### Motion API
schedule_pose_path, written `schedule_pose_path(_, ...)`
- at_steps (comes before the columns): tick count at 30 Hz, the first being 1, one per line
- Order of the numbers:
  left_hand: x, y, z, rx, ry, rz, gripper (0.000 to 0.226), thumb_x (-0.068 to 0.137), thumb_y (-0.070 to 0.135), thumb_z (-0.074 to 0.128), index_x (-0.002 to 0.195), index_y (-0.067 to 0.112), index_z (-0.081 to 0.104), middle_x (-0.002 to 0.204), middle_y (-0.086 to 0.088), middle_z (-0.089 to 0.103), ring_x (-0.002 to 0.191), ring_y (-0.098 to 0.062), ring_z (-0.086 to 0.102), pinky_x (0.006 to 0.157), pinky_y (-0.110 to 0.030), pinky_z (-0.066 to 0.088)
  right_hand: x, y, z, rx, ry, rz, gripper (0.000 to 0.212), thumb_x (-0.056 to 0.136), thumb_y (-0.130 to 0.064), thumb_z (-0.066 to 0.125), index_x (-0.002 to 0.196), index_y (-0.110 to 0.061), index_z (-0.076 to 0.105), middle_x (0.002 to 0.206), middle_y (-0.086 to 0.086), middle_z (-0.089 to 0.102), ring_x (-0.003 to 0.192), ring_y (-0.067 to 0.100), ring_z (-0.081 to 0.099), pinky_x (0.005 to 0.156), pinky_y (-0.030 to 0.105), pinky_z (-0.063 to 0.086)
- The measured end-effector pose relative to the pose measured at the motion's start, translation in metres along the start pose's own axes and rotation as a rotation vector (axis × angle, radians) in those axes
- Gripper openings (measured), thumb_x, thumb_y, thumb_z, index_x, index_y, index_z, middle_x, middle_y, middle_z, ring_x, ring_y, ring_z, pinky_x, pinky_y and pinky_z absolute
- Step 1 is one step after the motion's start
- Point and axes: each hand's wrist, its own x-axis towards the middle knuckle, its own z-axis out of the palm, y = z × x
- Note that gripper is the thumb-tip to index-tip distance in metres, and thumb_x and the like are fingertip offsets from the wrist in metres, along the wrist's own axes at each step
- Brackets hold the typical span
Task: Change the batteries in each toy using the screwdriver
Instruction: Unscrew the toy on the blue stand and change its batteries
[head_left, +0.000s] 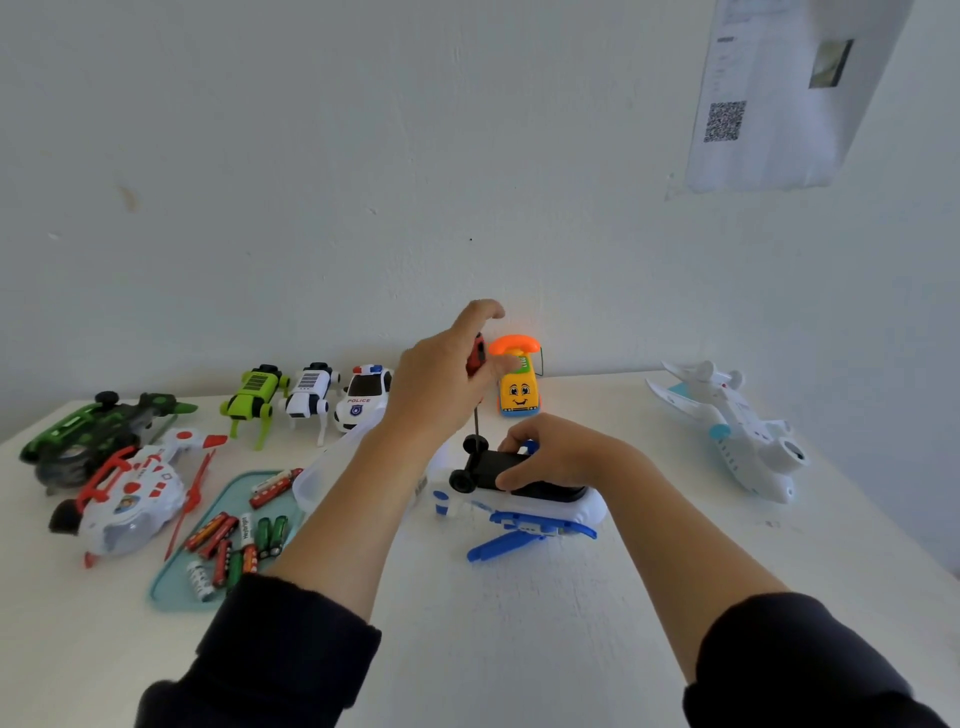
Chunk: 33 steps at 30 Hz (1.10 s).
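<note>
A white and blue toy helicopter (540, 512) lies upside down in the middle of the table, its black underside and wheels facing up. My right hand (550, 454) grips that black underside from the right. My left hand (441, 379) holds a screwdriver (476, 387) with a red and black handle upright above the toy. Its thin shaft points down to the toy's underside near a wheel. A teal tray (171, 584) at the left holds several red, green and silver batteries (234, 545).
Along the back stand a green robot dog (253, 397), a white robot dog (310, 393), a police car (363, 397) and a yellow toy phone (518, 387). A green helicopter (88, 434) and a red and white helicopter (132, 493) lie left. A white plane (737, 431) sits right.
</note>
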Motion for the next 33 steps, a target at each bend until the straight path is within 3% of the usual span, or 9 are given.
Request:
schedule_pose_path(4,-0.001,-0.002,-0.001,-0.053,-0.010,-0.088,0.032,0.089,0.044,0.032,0.096,0.018,0.049,0.081,0.001,0.053,0.071,-0.016,0.051,0.057,-0.027,0.037,-0.001,0.000,-0.001,0.006,0.007,0.005,0.032,0.079,-0.037,0.071,0.106,-0.023,0.063,0.102,-0.004,0.054,0.086,0.013,0.052,0.074,0.026,0.042)
schedule_pose_path(8,0.002,-0.012,-0.005,-0.319,-0.163,-0.132,0.039,0.097,0.016,0.028,0.130,0.020,0.048,0.138,0.001,0.041,0.128,-0.016,0.041,0.097,-0.025,0.033,-0.001,0.000,-0.002,0.011,0.003,0.013,0.032,0.079,-0.036,0.071,0.107,-0.022,0.063,0.102,-0.003,0.054,0.085,0.012,0.052,0.072,0.025,0.041)
schedule_pose_path(14,-0.002,-0.009,-0.001,-0.441,-0.086,-0.111,0.040,0.095,0.010,0.052,0.131,0.026,0.048,0.091,-0.001,0.062,0.070,-0.012,0.066,0.070,-0.025,0.053,0.002,0.000,-0.003,0.011,-0.008,0.009,0.028,0.079,-0.036,0.071,0.104,-0.024,0.064,0.104,-0.002,0.055,0.088,0.014,0.053,0.074,0.026,0.041)
schedule_pose_path(18,0.001,-0.008,-0.003,-0.151,0.002,-0.023,0.022,0.086,0.032,0.064,0.102,0.016,0.061,0.052,0.010,0.044,0.047,0.001,0.055,0.052,-0.008,0.038,0.002,0.001,-0.002,0.014,-0.004,0.011,0.029,0.079,-0.036,0.071,0.104,-0.024,0.064,0.104,-0.003,0.055,0.089,0.014,0.052,0.075,0.026,0.040)
schedule_pose_path(21,0.002,-0.005,-0.005,-0.083,-0.032,-0.065,0.023,0.092,0.034,0.054,0.105,0.014,0.058,0.061,0.009,0.049,0.055,-0.004,0.051,0.056,-0.019,0.036,0.003,0.001,-0.003,0.012,-0.008,0.012,0.031,0.080,-0.036,0.071,0.106,-0.023,0.063,0.106,-0.002,0.054,0.092,0.015,0.052,0.079,0.028,0.040)
schedule_pose_path(24,0.005,-0.008,-0.011,-0.247,-0.227,-0.194,0.042,0.096,0.010,0.041,0.137,0.018,0.039,0.120,-0.005,0.055,0.099,-0.015,0.055,0.087,-0.027,0.042,0.004,0.001,-0.003,0.011,-0.015,0.021,0.032,0.080,-0.037,0.070,0.108,-0.023,0.063,0.106,-0.002,0.055,0.092,0.015,0.053,0.078,0.027,0.041)
schedule_pose_path(26,0.005,-0.009,-0.014,-0.332,-0.300,-0.193,0.051,0.096,0.004,0.037,0.144,0.022,0.031,0.133,-0.004,0.048,0.107,-0.018,0.057,0.098,-0.035,0.045,0.005,0.002,-0.003,0.013,-0.013,0.022,0.031,0.080,-0.037,0.071,0.107,-0.024,0.063,0.102,-0.003,0.055,0.086,0.012,0.053,0.071,0.024,0.041)
schedule_pose_path(30,0.002,-0.005,-0.012,-0.246,-0.219,-0.120,0.046,0.093,0.017,0.056,0.136,0.028,0.044,0.096,0.005,0.057,0.078,-0.014,0.063,0.082,-0.025,0.051,0.005,0.003,-0.004,0.015,-0.013,0.018,0.031,0.078,-0.037,0.072,0.105,-0.025,0.064,0.101,-0.003,0.056,0.083,0.011,0.053,0.074,0.027,0.043)
schedule_pose_path(33,0.003,-0.005,-0.010,-0.088,-0.060,-0.073,0.028,0.082,0.034,0.071,0.105,0.024,0.057,0.062,0.013,0.043,0.053,-0.001,0.051,0.056,-0.006,0.035,0.005,0.003,-0.004,0.020,-0.016,0.021,0.030,0.078,-0.037,0.072,0.104,-0.025,0.065,0.103,-0.004,0.055,0.088,0.013,0.053,0.079,0.029,0.044)
